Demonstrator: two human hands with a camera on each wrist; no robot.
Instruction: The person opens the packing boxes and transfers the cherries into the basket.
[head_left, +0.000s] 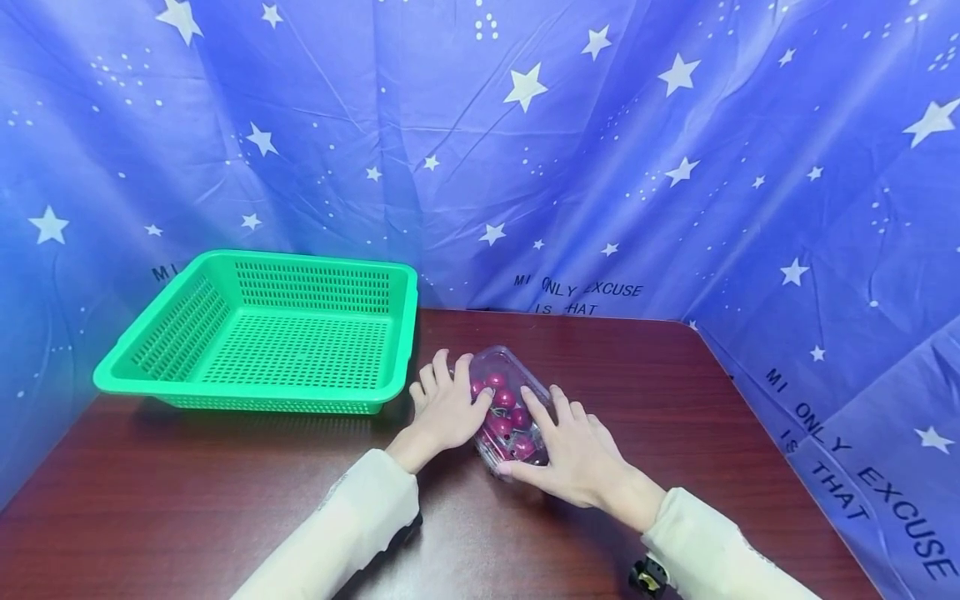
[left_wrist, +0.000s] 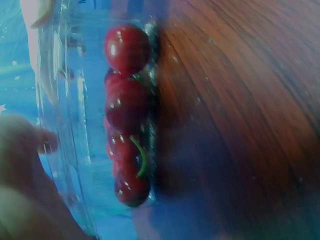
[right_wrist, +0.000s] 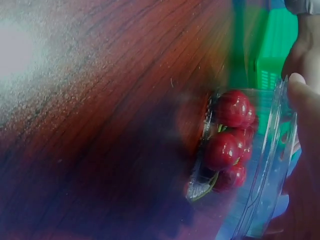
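A clear plastic clamshell box (head_left: 504, 360) with several dark red cherries (head_left: 502, 398) in it sits on the wooden table between my two hands. My left hand (head_left: 447, 408) holds its left side, thumb over the top and fingers spread along the far left edge. On the opposite side, my right hand (head_left: 581, 454) grips the rim, its thumb at the near corner and index finger on the upper right edge. Through the clear wall in the left wrist view, cherries (left_wrist: 127, 105) lie along the bottom, one with a green stem. The right wrist view shows the thumb (right_wrist: 299, 90) at the box's rim.
A green plastic basket (head_left: 255, 390) with slotted walls stands to the left of the box, nothing inside it. The dark red-brown table (head_left: 637, 367) ends at a blue curtain (head_left: 450, 100) with white stars, behind and at both sides.
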